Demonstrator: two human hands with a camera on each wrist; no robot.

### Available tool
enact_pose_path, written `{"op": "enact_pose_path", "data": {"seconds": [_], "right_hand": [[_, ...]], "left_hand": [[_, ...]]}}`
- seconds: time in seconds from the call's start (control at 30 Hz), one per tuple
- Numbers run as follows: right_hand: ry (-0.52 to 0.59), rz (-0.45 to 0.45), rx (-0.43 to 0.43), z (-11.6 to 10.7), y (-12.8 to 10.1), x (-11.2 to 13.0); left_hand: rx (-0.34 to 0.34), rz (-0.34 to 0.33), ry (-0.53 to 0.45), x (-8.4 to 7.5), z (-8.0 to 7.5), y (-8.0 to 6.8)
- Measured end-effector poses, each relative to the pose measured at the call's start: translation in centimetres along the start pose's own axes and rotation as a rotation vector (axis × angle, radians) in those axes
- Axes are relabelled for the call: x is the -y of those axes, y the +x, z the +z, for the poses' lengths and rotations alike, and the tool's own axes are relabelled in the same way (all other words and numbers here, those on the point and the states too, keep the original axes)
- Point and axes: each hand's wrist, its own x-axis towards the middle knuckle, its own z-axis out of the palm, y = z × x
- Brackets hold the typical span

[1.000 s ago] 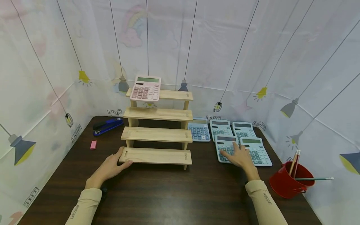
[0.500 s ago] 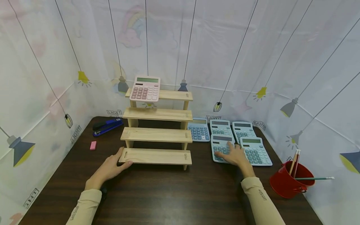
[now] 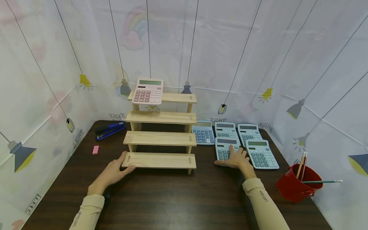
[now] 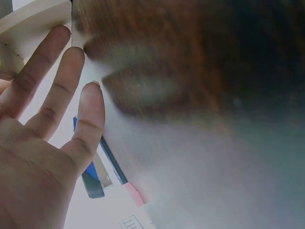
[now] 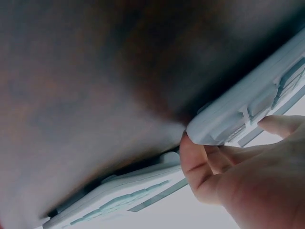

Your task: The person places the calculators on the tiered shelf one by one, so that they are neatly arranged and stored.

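My left hand (image 3: pixel 111 174) rests at the left end of the lowest step of a wooden tiered stand (image 3: pixel 161 159), its thumb at the front edge. In the left wrist view the fingers (image 4: pixel 62 90) of this hand stretch out straight beside the wood. My right hand (image 3: pixel 235 159) spans a light-blue calculator (image 3: pixel 222 145) in the front row, thumb at its left edge and one finger over the keys. In the right wrist view, curled fingers (image 5: pixel 193 164) grip the edge of that calculator. A pink calculator (image 3: pixel 148 91) leans on the stand's top step.
Several other blue calculators (image 3: pixel 262 154) lie around the right hand, one close on its right. A red bucket (image 3: pixel 287 187) with pencils stands at the right. Behind the left hand are a blue stapler (image 3: pixel 110 131) and a pink eraser (image 3: pixel 95 150). Printed fabric walls enclose the dark table (image 3: pixel 178 204).
The front-row calculator has moved left, away from the one on its right. My right hand has gone left with it and then down toward its lower part. The left hand has kept its place.
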Motion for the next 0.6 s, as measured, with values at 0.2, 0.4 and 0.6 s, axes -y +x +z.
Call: {"op": "enact_pose_path", "data": {"seconds": [0.2, 0.4, 0.6], "right_hand": [[-0.007, -0.016, -0.035, -0.07, -0.03, -0.02], [0.012, -0.028, -0.066, -0.41, -0.19, -0.05], [0.045, -0.054, -0.084, -0.36, -0.49, -0.32]], "left_hand": [[-0.007, 0.005, -0.005, 0.04, 0.07, 0.12], [-0.012, 0.005, -0.001, 0.13, 0.15, 0.21], [-0.004, 0.006, 0.003, 0.13, 0.16, 0.03]]}}
